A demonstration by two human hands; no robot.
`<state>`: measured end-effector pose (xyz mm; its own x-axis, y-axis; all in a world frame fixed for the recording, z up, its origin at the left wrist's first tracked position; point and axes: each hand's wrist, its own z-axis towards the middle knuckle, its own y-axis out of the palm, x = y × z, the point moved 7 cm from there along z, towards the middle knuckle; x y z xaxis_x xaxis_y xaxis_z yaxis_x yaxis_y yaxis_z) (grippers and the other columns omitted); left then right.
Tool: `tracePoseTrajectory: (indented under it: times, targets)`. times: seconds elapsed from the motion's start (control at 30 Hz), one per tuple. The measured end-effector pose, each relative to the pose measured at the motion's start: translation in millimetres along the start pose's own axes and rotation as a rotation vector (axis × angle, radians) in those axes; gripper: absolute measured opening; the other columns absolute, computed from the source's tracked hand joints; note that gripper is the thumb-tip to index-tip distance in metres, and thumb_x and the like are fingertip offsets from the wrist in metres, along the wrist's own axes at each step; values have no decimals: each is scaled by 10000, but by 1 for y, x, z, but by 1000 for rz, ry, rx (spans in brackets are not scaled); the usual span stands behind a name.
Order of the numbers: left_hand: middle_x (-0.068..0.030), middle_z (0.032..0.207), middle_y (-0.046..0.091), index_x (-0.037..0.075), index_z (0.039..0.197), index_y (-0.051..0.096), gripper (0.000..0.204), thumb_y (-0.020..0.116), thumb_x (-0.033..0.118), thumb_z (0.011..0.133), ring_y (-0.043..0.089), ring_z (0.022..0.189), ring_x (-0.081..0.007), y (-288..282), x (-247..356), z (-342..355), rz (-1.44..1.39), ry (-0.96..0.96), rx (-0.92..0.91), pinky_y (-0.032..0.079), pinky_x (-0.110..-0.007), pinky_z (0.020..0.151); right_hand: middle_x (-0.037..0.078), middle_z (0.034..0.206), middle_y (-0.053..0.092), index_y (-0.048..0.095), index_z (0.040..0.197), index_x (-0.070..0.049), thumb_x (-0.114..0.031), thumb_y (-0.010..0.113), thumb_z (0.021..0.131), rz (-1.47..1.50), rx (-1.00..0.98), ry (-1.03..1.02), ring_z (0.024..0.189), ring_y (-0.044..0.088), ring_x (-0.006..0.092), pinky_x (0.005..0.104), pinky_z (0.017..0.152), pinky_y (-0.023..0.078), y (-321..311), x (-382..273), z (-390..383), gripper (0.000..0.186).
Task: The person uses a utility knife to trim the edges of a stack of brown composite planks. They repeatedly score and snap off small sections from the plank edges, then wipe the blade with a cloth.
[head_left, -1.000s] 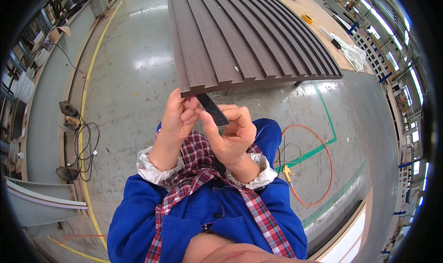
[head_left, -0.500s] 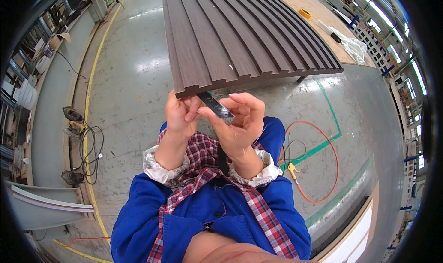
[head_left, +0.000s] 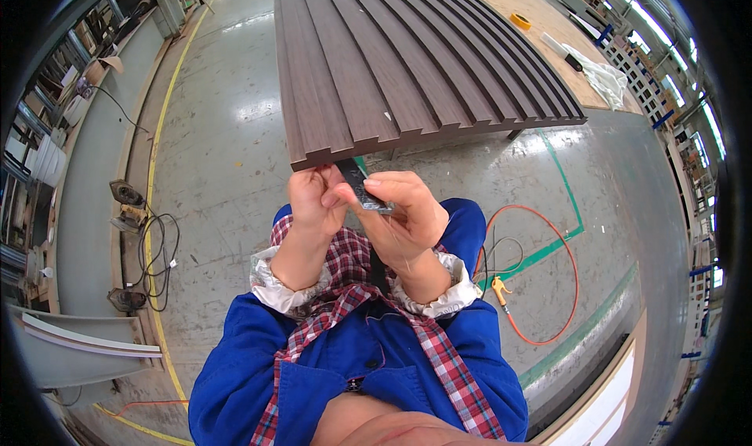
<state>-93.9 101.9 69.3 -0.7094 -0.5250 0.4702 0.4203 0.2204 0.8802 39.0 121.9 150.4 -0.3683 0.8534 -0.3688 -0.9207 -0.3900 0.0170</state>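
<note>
A dark brown slatted panel (head_left: 392, 93) with a stepped end stands in front of me. From under its near left corner a flat, shiny black strip (head_left: 354, 181) slants down toward me. My right hand (head_left: 409, 211) is closed on the strip's lower end, thumb on one side and fingers on the other. Just left of it, my left hand (head_left: 312, 203) is closed close under the panel's corner, beside the strip. The panel and the curled fingers hide whatever it grips.
An orange hose (head_left: 576, 289) with a yellow air gun (head_left: 499, 288) lies on the floor at right. Black cable (head_left: 160, 266) is coiled at left. Yellow tape (head_left: 520, 21) and a white cloth (head_left: 603, 78) lie on the board beyond the panel.
My right hand's fingers, spread before, have come down onto the strip and pinch it. The strip now hangs more steeply. My left hand has barely moved.
</note>
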Motion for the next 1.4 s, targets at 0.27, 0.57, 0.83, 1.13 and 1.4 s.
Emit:
tracePoseTrajectory:
  times: [0.27,0.57,0.83,1.13,1.4]
  targets:
    - [-40,564,513,27,955,560,293,365,242,994,342,367,-66,3,-10,1,-131,-7,-45,269,-196,348,121,799,654,602,879,7,18,839,614,2,1,15,701,640,188,252,597,509,-11,10,0,355]
    - [-117,851,657,18,979,576,286,375,221,976,618,635,-162,-7,10,3,-94,86,-273,508,-260,534,116,764,649,611,871,-3,-35,830,598,29,-52,-67,643,649,225,283,516,516,11,-3,2,351]
    - [-94,806,638,29,958,571,269,371,209,972,609,646,-171,6,6,4,-139,52,-363,499,-278,545,102,751,641,601,853,-7,-22,821,605,8,-77,-122,602,629,209,282,482,499,12,-9,6,332]
    - [-75,798,616,12,1002,556,287,397,249,983,410,453,-71,-9,-8,10,-76,68,-236,338,-205,388,124,739,652,589,867,-4,-15,813,620,-71,-61,-107,612,648,229,280,504,512,-1,-6,10,334]
    - [-62,922,636,14,1076,552,265,395,210,991,358,406,-35,0,-16,12,-40,118,-132,292,-176,354,130,771,662,598,884,1,-10,809,611,-78,-64,-61,668,666,250,291,551,530,-14,5,8,345]
